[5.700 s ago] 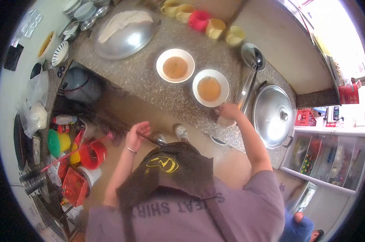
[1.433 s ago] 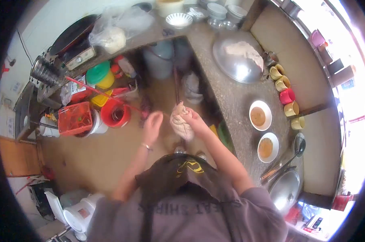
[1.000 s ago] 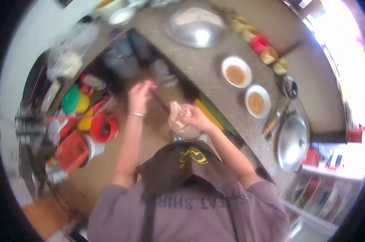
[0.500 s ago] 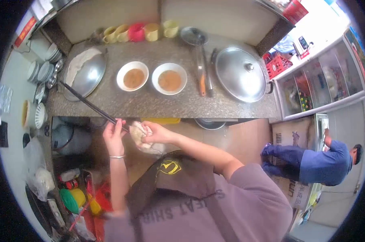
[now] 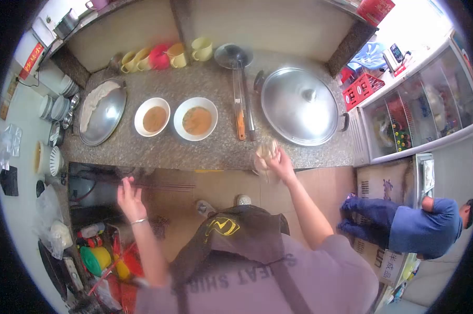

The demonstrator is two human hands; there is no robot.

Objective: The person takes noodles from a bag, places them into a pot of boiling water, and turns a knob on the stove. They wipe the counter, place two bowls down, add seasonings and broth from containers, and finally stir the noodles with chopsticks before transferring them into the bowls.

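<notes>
My left hand (image 5: 131, 201) is held in front of the counter's left part, below its edge. A blurred pair of dark, thin chopsticks (image 5: 168, 186) runs to the right from its fingertips, and the grip is smeared by motion. My right hand (image 5: 281, 164) is closed on a crumpled whitish cloth (image 5: 268, 152) at the counter's front edge. Two white bowls with brownish liquid, the left bowl (image 5: 137, 121) and the right bowl (image 5: 180, 125), stand on the counter beyond my hands.
On the counter (image 5: 194, 154) lie a large lidded pan (image 5: 294, 115), a strainer and an orange-handled utensil (image 5: 240, 125), and a left lid (image 5: 108, 118). Cups (image 5: 202, 49) line the back. A person in blue (image 5: 422, 227) is at the right by a glass-front fridge (image 5: 424, 104).
My hands have moved apart. The right one carried the cloth right and up to the counter edge; the left one moved left and down, its chopsticks now pointing right.
</notes>
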